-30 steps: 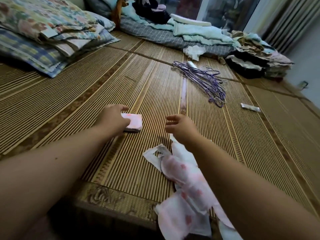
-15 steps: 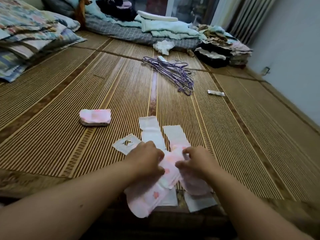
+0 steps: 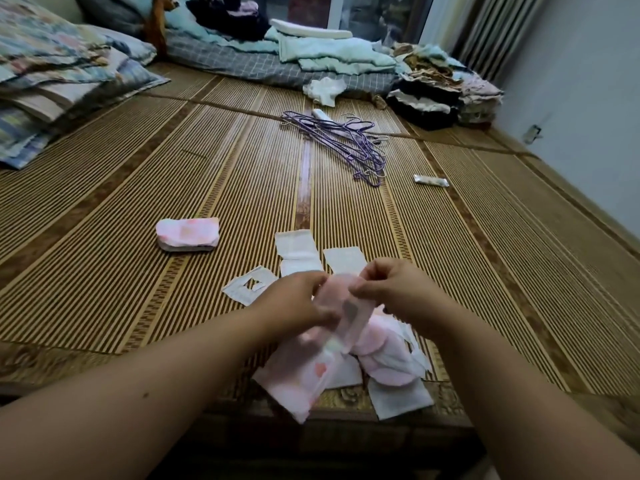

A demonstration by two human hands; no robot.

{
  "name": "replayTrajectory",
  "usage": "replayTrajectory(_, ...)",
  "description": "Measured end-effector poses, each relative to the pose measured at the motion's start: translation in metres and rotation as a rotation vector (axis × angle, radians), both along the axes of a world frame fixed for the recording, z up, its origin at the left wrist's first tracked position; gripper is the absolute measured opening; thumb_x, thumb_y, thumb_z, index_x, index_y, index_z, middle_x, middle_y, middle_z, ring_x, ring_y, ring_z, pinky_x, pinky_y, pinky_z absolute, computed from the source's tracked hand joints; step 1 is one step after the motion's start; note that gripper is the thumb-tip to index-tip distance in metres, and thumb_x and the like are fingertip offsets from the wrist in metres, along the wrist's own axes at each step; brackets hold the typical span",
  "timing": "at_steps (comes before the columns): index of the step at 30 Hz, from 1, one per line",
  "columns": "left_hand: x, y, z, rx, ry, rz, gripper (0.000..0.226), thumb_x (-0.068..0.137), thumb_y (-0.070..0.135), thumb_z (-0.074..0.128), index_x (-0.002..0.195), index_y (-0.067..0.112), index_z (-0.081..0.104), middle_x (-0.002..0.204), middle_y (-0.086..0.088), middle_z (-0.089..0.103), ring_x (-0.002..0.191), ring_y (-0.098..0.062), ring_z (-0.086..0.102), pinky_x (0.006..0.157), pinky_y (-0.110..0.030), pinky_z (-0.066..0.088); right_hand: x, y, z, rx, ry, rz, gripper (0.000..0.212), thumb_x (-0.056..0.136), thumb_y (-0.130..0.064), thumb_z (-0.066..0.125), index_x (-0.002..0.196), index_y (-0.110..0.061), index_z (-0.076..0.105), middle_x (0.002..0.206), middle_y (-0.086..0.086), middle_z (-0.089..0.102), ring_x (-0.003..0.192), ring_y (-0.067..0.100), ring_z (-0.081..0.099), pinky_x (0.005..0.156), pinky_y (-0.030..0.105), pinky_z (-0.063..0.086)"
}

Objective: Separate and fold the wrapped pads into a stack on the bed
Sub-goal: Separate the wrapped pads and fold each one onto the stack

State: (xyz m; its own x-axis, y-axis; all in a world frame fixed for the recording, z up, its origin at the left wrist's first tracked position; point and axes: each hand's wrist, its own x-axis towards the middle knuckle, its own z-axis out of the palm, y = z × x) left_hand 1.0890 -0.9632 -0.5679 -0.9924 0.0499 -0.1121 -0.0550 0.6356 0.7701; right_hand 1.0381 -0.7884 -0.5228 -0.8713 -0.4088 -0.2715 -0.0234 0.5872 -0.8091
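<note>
Pads [image 3: 377,344]: one loose pile at mat [image 3: 104,209] front edge, exact count unclear. One pad strip [image 3: 337,308] pinched between left hand [image 3: 294,301] and right hand [image 3: 388,289]. One folded stack [image 3: 188,233] left. One hanger bunch [image 3: 341,140], one packet [image 3: 431,180].

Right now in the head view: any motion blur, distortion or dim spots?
Head view: motion blur on the left hand, right hand and the pink pad in their grip; mat stripes bow, wide-angle; room dim, far clothes pile soft.
</note>
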Motion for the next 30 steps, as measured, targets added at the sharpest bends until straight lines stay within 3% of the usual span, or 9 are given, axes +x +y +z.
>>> replayTrajectory(4,0.002,-0.009,0.019,0.344,-0.041,0.016,0.022,0.080,0.023,0.072,0.100,0.016,0.067,0.090,-0.003,0.074,0.082,-0.015,0.070,0.073,-0.035,0.059,-0.006,-0.001,0.027,-0.147,0.035,0.004,0.012,0.087,-0.016,0.064,0.075,-0.015,0.059,0.076,0.004,0.063,0.066,0.015,0.060,0.060,0.027,0.050)
replayTrajectory(7,0.003,-0.014,0.029,0.389,0.004,0.025,0.013,0.083,0.018,0.068,0.096,0.016,0.068,0.088,-0.003,0.073,0.082,-0.015,0.070,0.075,-0.036,0.058,-0.010,0.000,0.039,-0.228,0.048,0.013,0.014,0.086,-0.011,0.064,0.074,-0.014,0.057,0.078,0.007,0.062,0.076,0.025,0.059,0.073,0.039,0.049)
replayTrajectory(9,0.002,-0.014,0.036,0.377,0.082,0.018,0.014,0.084,0.013,0.065,0.090,0.024,0.068,0.082,0.003,0.070,0.076,-0.008,0.067,0.068,-0.025,0.054,-0.011,0.002,0.041,-0.275,0.031,0.009,0.017,0.085,-0.011,0.064,0.071,-0.016,0.058,0.076,0.005,0.061,0.075,0.025,0.056,0.072,0.039,0.046)
replayTrajectory(11,-0.002,-0.015,0.041,0.251,0.195,0.002,0.031,0.085,0.007,0.060,0.090,0.037,0.066,0.085,0.008,0.063,0.078,-0.006,0.061,0.065,-0.016,0.047,-0.010,0.003,0.038,-0.345,-0.019,-0.030,0.015,0.089,-0.019,0.060,0.074,-0.017,0.060,0.075,0.002,0.063,0.075,0.022,0.056,0.074,0.038,0.045)
replayTrajectory(14,-0.005,-0.016,0.046,-0.040,0.389,-0.003,0.041,0.088,0.007,0.057,0.114,0.038,0.064,0.089,0.009,0.050,0.079,-0.007,0.051,0.067,-0.021,0.046,-0.009,0.001,0.035,-0.361,-0.071,-0.132,0.033,0.092,-0.038,0.051,0.092,-0.009,0.064,0.085,0.007,0.068,0.084,0.024,0.061,0.081,0.040,0.046)
replayTrajectory(18,-0.004,-0.015,0.044,-0.297,0.572,-0.053,0.041,0.091,0.012,0.057,0.119,0.042,0.060,0.087,0.008,0.044,0.069,-0.012,0.048,0.052,-0.023,0.041,-0.004,-0.009,0.037,-0.237,-0.116,-0.091,0.072,0.063,-0.070,0.056,0.100,-0.009,0.068,0.097,0.012,0.072,0.090,0.026,0.066,0.085,0.040,0.048)
replayTrajectory(23,-0.001,-0.010,0.034,-0.517,0.649,-0.131,0.040,0.088,0.010,0.055,0.119,0.034,0.061,0.096,-0.004,0.054,0.071,-0.016,0.047,0.050,-0.027,0.038,0.000,-0.026,0.035,-0.094,-0.017,0.005,0.036,0.084,-0.045,0.063,0.089,-0.011,0.072,0.082,0.006,0.075,0.077,0.014,0.070,0.073,0.035,0.048)
replayTrajectory(27,0.000,-0.009,0.030,-0.506,0.647,-0.153,0.044,0.087,0.006,0.054,0.122,0.033,0.059,0.093,-0.003,0.053,0.067,-0.016,0.044,0.048,-0.028,0.038,0.000,-0.033,0.032,-0.064,0.074,-0.079,0.020,0.093,-0.025,0.056,0.082,-0.014,0.069,0.079,0.006,0.071,0.065,0.010,0.065,0.056,0.023,0.046)
replayTrajectory(30,0.001,-0.011,0.030,-0.393,0.637,-0.064,0.043,0.082,0.004,0.061,0.118,0.027,0.058,0.097,-0.005,0.060,0.072,-0.023,0.058,0.053,-0.035,0.051,-0.002,-0.033,0.034,-0.170,0.114,-0.188,0.020,0.096,-0.021,0.052,0.080,-0.016,0.064,0.083,0.008,0.068,0.072,0.018,0.062,0.061,0.030,0.049)
